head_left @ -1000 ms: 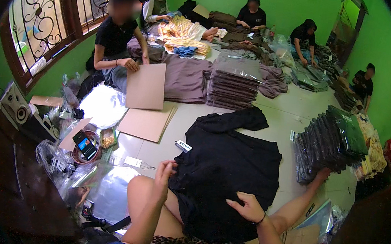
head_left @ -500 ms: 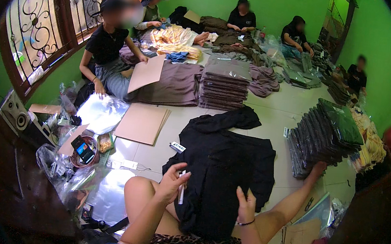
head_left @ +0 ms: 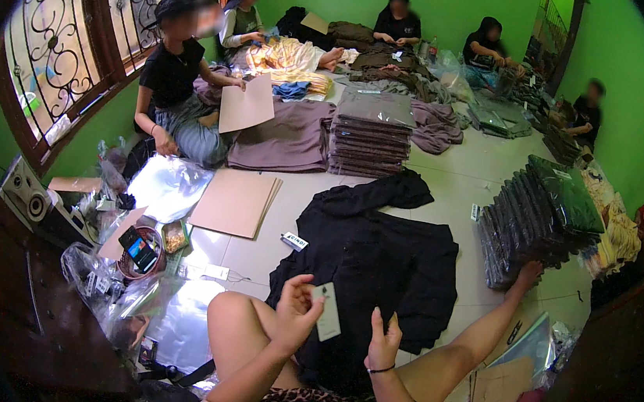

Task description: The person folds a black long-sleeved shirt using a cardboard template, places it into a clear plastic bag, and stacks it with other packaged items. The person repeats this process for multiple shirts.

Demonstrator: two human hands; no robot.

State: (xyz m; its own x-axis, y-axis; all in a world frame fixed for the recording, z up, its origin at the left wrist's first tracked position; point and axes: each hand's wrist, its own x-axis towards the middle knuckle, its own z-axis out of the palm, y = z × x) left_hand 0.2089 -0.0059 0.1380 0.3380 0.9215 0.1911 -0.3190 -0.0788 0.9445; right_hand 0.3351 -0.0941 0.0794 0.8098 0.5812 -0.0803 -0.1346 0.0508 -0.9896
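A black garment [head_left: 378, 266] lies spread on the floor in front of me, its lower part between my legs. On its left edge rests a small black-and-white tag [head_left: 293, 241]. My left hand [head_left: 296, 308] is closed, pinching a pale card tag [head_left: 327, 313] upright above the cloth, its flat side showing. To the right, my right hand [head_left: 383, 345] is raised over the garment with thumb and fingers apart. Nothing shows between them, and the two hands do not touch.
Cardboard sheets [head_left: 234, 203] and clear plastic bags [head_left: 171, 181] lie to the left, near a basket with a phone [head_left: 138, 250]. Bagged dark garments [head_left: 528, 223] are piled at right beside my foot; another stack [head_left: 371, 132] stands ahead. A co-worker [head_left: 178, 76] holds a cardboard sheet; others sit farther back.
The card in my left hand has turned from edge-on to flat and moved right. My right hand has shifted a little left, toward it. The nearest co-worker's cardboard has moved slightly.
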